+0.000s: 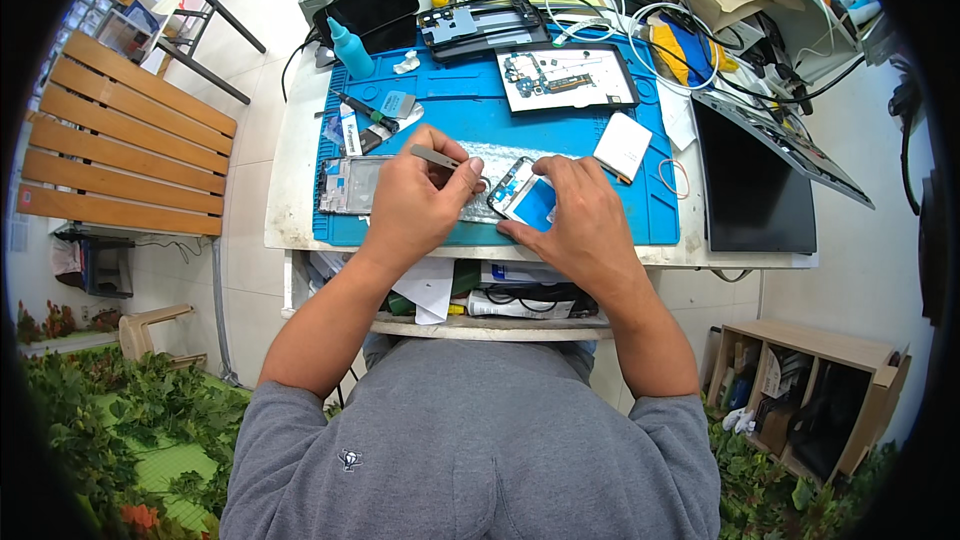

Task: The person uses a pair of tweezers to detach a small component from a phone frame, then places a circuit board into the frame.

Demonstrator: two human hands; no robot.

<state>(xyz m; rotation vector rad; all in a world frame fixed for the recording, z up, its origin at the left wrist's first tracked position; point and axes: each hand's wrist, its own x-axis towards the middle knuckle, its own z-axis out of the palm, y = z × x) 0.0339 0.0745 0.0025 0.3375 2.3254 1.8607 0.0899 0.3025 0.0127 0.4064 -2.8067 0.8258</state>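
Observation:
My left hand point(420, 195) is closed on a thin grey metal tool point(432, 156), probably tweezers, near the top end of a small phone part. My right hand point(572, 210) grips that part point(515, 187), which has a dark top edge and a blue-and-white face, at an angle over bubble wrap point(478, 160). Beside my left hand, a silver phone frame point(343, 185) lies on the blue mat point(460, 85). A white rectangular piece point(623, 149), perhaps a battery, lies right of my right hand.
A blue bottle point(351, 54), small tools, a board on a white tray point(560, 76), black housings point(483, 28) and tangled cables crowd the mat's back. Two dark screens point(750, 185) stand right. A slatted wooden bench point(125, 145) is left; a wooden shelf unit point(805, 390) is lower right.

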